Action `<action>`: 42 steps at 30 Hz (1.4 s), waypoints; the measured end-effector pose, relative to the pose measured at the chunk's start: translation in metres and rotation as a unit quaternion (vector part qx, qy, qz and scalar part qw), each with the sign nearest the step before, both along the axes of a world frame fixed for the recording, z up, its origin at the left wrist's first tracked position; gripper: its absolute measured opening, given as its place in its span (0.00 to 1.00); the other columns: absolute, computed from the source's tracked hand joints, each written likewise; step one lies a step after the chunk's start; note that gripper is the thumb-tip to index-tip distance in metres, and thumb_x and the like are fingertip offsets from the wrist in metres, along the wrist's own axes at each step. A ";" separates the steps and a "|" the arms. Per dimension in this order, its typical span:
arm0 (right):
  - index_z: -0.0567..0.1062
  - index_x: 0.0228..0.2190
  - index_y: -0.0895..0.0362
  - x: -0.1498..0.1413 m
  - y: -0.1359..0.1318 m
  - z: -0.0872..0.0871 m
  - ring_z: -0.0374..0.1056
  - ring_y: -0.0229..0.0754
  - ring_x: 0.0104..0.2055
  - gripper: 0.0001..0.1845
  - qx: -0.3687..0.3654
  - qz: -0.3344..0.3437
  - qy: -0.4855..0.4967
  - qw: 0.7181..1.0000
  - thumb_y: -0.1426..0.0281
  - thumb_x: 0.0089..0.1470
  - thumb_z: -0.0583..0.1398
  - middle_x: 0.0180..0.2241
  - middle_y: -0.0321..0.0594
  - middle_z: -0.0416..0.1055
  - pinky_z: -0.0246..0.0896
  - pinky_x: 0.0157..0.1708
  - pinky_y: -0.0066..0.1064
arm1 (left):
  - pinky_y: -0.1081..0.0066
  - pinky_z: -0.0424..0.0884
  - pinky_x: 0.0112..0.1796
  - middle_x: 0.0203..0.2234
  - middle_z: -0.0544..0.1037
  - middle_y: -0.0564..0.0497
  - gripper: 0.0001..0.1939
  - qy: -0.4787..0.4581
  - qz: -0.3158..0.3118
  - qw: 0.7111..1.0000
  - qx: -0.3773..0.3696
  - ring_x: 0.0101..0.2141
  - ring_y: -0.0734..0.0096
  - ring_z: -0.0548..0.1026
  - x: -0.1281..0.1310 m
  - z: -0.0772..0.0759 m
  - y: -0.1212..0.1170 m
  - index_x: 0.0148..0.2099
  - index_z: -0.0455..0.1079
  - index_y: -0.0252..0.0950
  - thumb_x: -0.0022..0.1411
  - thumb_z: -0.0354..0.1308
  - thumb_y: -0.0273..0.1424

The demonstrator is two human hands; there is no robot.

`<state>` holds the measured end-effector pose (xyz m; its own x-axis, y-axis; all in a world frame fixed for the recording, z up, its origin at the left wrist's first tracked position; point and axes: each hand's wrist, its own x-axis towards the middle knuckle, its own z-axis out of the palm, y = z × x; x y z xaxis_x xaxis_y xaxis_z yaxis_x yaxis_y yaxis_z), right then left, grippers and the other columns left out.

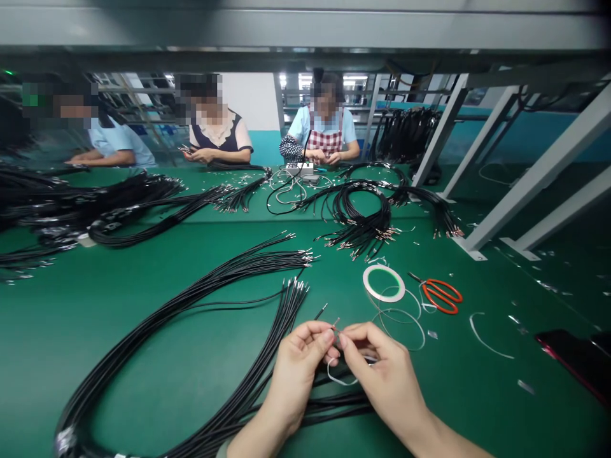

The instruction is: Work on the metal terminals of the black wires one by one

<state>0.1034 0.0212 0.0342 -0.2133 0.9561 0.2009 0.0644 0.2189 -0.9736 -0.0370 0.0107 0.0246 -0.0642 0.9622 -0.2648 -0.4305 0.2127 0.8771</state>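
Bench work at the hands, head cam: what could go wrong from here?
The thin white strip looping under the left hand and right hand might snag the black cable bundle. The metal-tipped black wire sits close to the hands, so it could bend or prick a finger. Small shiny scraps on the green bench mat could get caught among the cables.

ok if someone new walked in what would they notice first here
Long black cables sweep across the green workbench in big bundles, with more heaped further along. At the front, the left hand and right hand meet over a thin white strip. To their right lie orange scissors beside a white tape roll.
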 end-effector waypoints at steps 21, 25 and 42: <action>0.75 0.31 0.57 0.004 0.002 0.006 0.74 0.39 0.29 0.06 -0.008 -0.002 -0.026 1.000 0.70 0.59 0.60 0.30 0.38 0.76 0.70 0.32 0.27 | 0.77 0.66 0.26 0.21 0.75 0.54 0.10 0.008 -0.025 1.000 0.005 0.20 0.79 0.69 0.000 0.000 -0.002 0.35 0.74 0.32 0.58 0.65 0.35; 0.75 0.32 0.56 0.005 0.001 0.006 0.75 0.40 0.29 0.06 -0.020 0.014 -0.010 1.000 0.69 0.59 0.59 0.30 0.39 0.78 0.71 0.32 0.28 | 0.77 0.66 0.25 0.21 0.75 0.54 0.10 0.007 -0.029 1.000 0.002 0.20 0.79 0.68 0.000 0.001 -0.002 0.34 0.75 0.33 0.57 0.65 0.36; 0.76 0.31 0.56 0.014 0.004 0.011 0.74 0.40 0.30 0.08 -0.035 0.046 -0.042 0.997 0.68 0.60 0.59 0.29 0.38 0.77 0.69 0.31 0.28 | 0.78 0.62 0.22 0.19 0.74 0.54 0.14 0.009 -0.027 1.000 -0.013 0.17 0.82 0.64 0.003 0.009 -0.002 0.32 0.74 0.31 0.54 0.67 0.38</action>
<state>0.1169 0.0254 0.0455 -0.3149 0.9424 0.1125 0.1292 0.1601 -0.9786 -0.0336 0.0084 0.0331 -0.0179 0.9574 -0.2884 -0.4024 0.2571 0.8786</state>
